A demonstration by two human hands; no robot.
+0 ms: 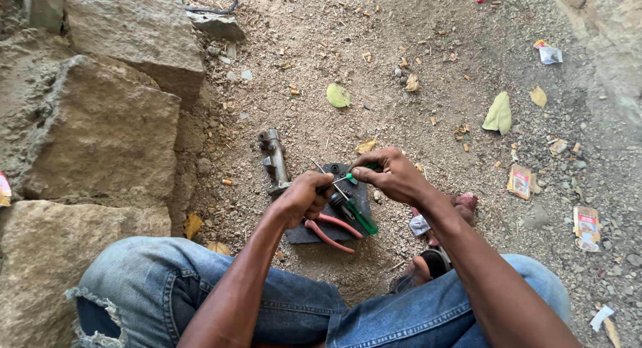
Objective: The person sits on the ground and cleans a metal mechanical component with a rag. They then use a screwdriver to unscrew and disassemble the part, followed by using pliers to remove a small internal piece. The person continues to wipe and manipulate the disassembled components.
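Observation:
My left hand (301, 199) is closed around a small dark part held over a dark flat slab (304, 234) on the ground. My right hand (391, 176) pinches a thin green-handled tool (349, 177), its tip pointing toward the part in my left hand. Below the hands lie red-handled pliers (332, 229) and a green-handled screwdriver (361, 217) on the slab. A grey metal cylinder part (274, 160) lies on the dirt just left of the slab, beyond my left hand.
Large rough stone blocks (100, 127) rise on the left. The dirt ground holds dry leaves (499, 114), paper wrappers (519, 181) and pebbles. My knees in blue jeans (167, 288) fill the bottom, and a sandalled foot (428, 264) rests right of the slab.

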